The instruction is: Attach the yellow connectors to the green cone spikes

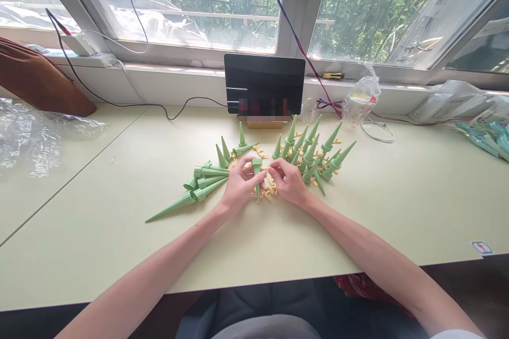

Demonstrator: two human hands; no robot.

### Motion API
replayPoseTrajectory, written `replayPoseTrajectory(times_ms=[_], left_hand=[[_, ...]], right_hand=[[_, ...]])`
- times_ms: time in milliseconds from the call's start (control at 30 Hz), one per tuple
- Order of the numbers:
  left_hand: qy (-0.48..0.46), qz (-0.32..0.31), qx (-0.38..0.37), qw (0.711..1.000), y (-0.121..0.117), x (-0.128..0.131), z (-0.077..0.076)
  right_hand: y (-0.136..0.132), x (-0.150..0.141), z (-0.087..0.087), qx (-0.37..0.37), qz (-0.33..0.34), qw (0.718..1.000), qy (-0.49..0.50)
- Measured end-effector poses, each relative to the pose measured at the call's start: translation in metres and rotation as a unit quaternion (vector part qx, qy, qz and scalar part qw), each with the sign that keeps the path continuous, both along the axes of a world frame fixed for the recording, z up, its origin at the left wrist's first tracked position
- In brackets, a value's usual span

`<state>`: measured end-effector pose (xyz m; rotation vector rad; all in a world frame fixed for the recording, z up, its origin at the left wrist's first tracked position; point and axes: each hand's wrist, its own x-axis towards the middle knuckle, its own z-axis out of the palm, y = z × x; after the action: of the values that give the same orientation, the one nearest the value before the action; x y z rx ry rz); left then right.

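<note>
Holds green spike (pixel 257 170), cap up, in closed left hand (pixel 238 184), over bench (pixel 222 259). Pinches small yellow piece (pixel 264 168) at its side with right hand (pixel 290 181). Shows loose yellow pieces (pixel 271 189) close by; other spikes (pixel 210 172) at left, lying and upright; spike cluster (pixel 310 151) at right; dark screen (pixel 265 85) behind.

Daylight fills wide framed windows (pixel 238 5) at twelve o'clock, trees outside; the pale surface (pixel 119 259) stretches beneath a white sill (pixel 175 85).

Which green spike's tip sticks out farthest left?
The green spike lying on its side nearest the front edge of the table; its tip juts beyond all others.
</note>
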<state>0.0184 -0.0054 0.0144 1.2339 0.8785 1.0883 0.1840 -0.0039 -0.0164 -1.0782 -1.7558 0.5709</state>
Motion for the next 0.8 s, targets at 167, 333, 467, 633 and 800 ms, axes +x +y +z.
replayPoseTrajectory(times_ms=[167, 333, 467, 633, 800], left_hand=[[0.011, -0.003, 0.041, 0.999, -0.001, 0.001, -0.004], [0.034, 0.005, 0.086, 0.996, 0.0, 0.0, -0.009], [0.043, 0.003, 0.114, 0.993, 0.0, -0.001, -0.012], [0.068, 0.0, 0.14, 0.988, 0.0, -0.001, -0.013], [0.082, 0.002, 0.145, 0.986, 0.001, -0.001, -0.012]], right_hand=[[-0.003, -0.001, 0.003, -0.018, 0.002, 1.0, 0.025], [-0.003, -0.003, 0.001, -0.063, 0.017, 0.995, 0.079], [-0.002, -0.003, -0.002, -0.101, 0.031, 0.986, 0.128], [-0.002, -0.004, -0.002, -0.137, 0.045, 0.974, 0.173], [-0.001, -0.004, -0.002, -0.15, 0.047, 0.969, 0.193]])
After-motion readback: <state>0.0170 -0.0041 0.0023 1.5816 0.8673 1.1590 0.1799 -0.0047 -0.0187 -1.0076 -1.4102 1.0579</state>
